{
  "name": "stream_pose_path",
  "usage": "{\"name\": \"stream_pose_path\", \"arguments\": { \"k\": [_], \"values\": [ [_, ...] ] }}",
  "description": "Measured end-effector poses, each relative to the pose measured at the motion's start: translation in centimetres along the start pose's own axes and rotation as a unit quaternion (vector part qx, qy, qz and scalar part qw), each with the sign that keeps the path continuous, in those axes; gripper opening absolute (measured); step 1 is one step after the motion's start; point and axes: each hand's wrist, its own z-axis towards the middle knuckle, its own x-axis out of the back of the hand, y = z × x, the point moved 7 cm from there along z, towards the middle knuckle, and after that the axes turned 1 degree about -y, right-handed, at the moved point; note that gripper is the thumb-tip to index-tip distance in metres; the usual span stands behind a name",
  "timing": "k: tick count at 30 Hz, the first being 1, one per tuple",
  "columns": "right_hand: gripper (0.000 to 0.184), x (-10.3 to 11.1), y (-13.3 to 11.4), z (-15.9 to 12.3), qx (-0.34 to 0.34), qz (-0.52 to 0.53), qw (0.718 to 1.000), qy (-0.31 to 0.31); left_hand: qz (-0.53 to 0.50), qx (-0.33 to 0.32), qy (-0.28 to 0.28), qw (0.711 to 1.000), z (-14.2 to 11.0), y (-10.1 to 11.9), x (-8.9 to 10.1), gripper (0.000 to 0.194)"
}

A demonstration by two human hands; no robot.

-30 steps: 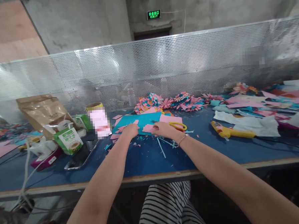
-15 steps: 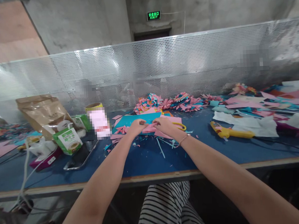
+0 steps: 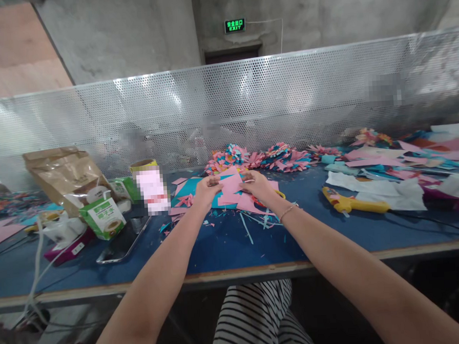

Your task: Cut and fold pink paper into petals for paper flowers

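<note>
While both hands pinch the small sheaf of pink paper pieces (image 3: 230, 185) just above the far middle of the blue-topped workbench (image 3: 225, 244), the left hand (image 3: 205, 189) grasping its left edge and the right hand (image 3: 258, 185) its right, the sensible way to handle it, to my eye, is to keep the edges squared and the grip light so nothing creases. Behind the paper lies a teal paper sheet (image 3: 192, 187), with the yellow-handled scissors (image 3: 280, 194) almost wholly hidden under the right wrist, a yellow glue gun (image 3: 346, 203) well off to the right, and how many pink pieces are held is hard to make out.
</note>
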Motion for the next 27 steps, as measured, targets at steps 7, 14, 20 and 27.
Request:
{"name": "stream_pose_path", "arguments": {
  "k": [7, 14, 20, 27],
  "values": [
    [0.029, 0.9, -1.4, 0.0, 0.049, 0.034, 0.998, 0.016, 0.041, 0.056, -0.119, 0.990, -1.4, -0.4, -2.2, 0.033],
    [0.040, 0.4, -1.3, 0.2, 0.074, 0.085, 0.994, 0.000, -0.032, 0.068, -0.105, 0.992, -1.6, -0.6, -2.5, 0.030],
    [0.026, 0.5, -2.2, -0.4, 0.059, 0.075, 0.995, -0.008, -0.053, 0.052, -0.091, 0.993, -1.5, 0.0, -2.3, 0.026],
    [0.023, 0.7, -2.9, -0.8, 0.090, -0.011, 0.996, 0.003, -0.015, -0.001, -0.034, 0.999, -1.1, 0.6, -1.5, 0.023]
  ]
}}
